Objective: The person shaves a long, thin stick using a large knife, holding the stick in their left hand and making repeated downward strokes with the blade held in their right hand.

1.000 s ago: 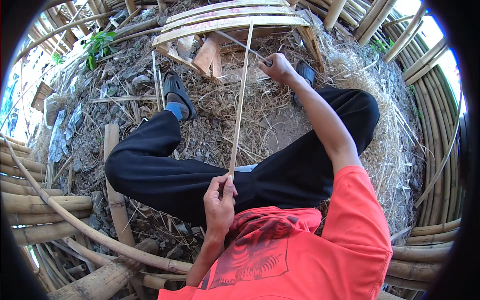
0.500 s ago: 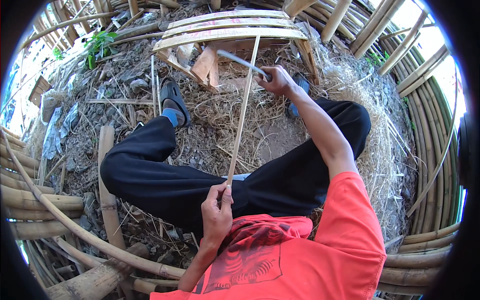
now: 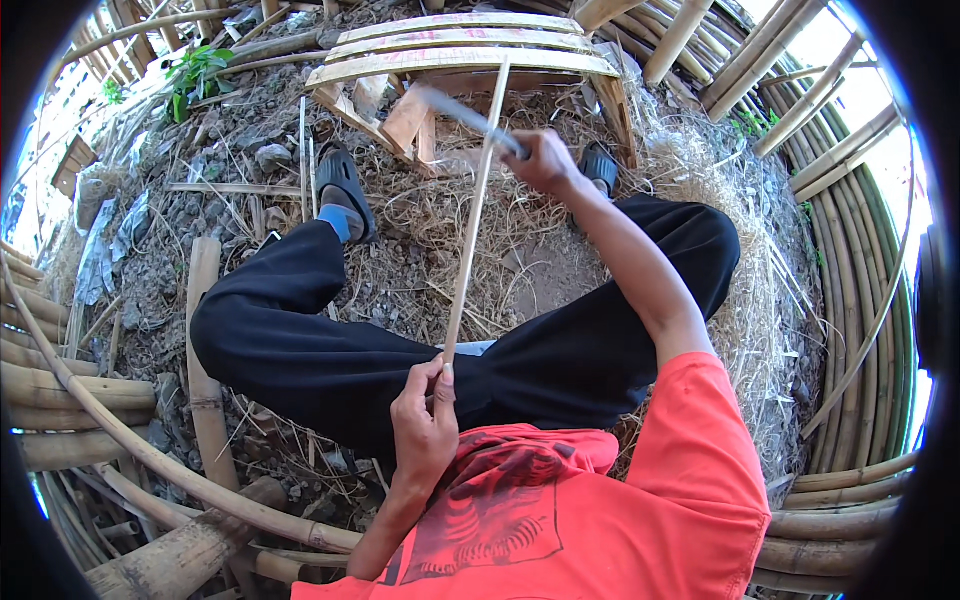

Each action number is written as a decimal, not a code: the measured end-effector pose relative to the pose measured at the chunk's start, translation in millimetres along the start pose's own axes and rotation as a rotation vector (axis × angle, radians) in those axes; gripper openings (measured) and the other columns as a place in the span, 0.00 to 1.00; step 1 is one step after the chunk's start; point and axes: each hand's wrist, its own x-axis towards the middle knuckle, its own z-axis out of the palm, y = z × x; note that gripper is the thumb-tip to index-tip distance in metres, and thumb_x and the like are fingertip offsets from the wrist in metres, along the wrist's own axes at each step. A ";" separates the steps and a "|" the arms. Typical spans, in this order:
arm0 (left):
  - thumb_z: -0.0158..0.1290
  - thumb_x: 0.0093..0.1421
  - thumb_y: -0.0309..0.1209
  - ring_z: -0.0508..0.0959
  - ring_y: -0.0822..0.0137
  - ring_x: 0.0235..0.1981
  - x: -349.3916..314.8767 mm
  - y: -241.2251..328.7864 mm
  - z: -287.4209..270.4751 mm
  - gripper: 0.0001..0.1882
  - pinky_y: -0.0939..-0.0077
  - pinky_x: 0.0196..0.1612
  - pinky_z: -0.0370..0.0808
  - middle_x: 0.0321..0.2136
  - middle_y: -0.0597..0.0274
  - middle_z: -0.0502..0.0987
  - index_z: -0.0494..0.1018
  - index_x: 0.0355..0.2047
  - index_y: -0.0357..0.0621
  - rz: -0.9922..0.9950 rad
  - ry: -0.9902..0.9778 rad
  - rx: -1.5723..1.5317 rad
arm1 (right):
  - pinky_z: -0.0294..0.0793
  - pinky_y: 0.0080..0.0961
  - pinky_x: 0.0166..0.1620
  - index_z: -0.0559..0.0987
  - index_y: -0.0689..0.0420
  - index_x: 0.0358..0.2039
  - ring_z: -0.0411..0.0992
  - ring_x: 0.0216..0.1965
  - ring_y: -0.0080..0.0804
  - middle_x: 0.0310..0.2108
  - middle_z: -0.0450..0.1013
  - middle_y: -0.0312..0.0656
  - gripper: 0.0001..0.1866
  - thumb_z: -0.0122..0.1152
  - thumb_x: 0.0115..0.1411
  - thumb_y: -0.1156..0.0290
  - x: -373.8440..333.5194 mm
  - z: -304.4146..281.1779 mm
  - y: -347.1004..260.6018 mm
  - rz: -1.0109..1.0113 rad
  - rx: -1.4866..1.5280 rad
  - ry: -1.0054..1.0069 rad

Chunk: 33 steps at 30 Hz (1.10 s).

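Note:
My left hand pinches the near end of a long thin bamboo strip close to my lap. From there the strip slants up and away, and its far end reaches the edge of a low slatted wooden bench. The fingers of my right hand are wrapped around the dark handle of a knife. Its pale blade, smeared by motion, points to the left and crosses the strip near the far end. Whether the edge touches the strip I cannot tell.
Curly shavings cover the ground between my feet. Bamboo poles are stacked at the left, with a thick pole beside my left knee. More poles line the right side. A green plant grows at the far left.
The knife has shifted slightly to the left and its blade is now blurred. The strip's far end has moved a little left, and the whole view has shifted slightly.

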 end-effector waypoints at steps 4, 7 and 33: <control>0.50 0.69 0.31 0.69 0.76 0.20 -1.3 4.9 3.8 0.10 0.77 0.22 0.66 0.22 0.58 0.74 0.73 0.43 0.34 0.014 0.007 -0.008 | 0.76 0.37 0.35 0.86 0.48 0.39 0.78 0.24 0.43 0.21 0.78 0.48 0.15 0.63 0.55 0.56 15.2 -18.1 24.1 -0.002 -0.196 -0.021; 0.50 0.69 0.31 0.71 0.75 0.21 -5.1 9.4 3.0 0.11 0.77 0.23 0.68 0.24 0.55 0.76 0.73 0.43 0.34 -0.026 -0.035 -0.023 | 0.77 0.38 0.38 0.86 0.53 0.38 0.78 0.27 0.48 0.22 0.77 0.53 0.19 0.62 0.56 0.52 26.9 -22.6 28.0 0.164 -0.187 0.148; 0.50 0.68 0.29 0.68 0.81 0.24 -16.9 25.8 15.1 0.11 0.81 0.24 0.67 0.23 0.66 0.72 0.73 0.44 0.33 -0.114 -0.157 -0.245 | 0.73 0.38 0.53 0.83 0.59 0.41 0.76 0.48 0.49 0.43 0.78 0.54 0.26 0.60 0.53 0.48 92.6 -72.2 101.6 0.589 -0.151 0.194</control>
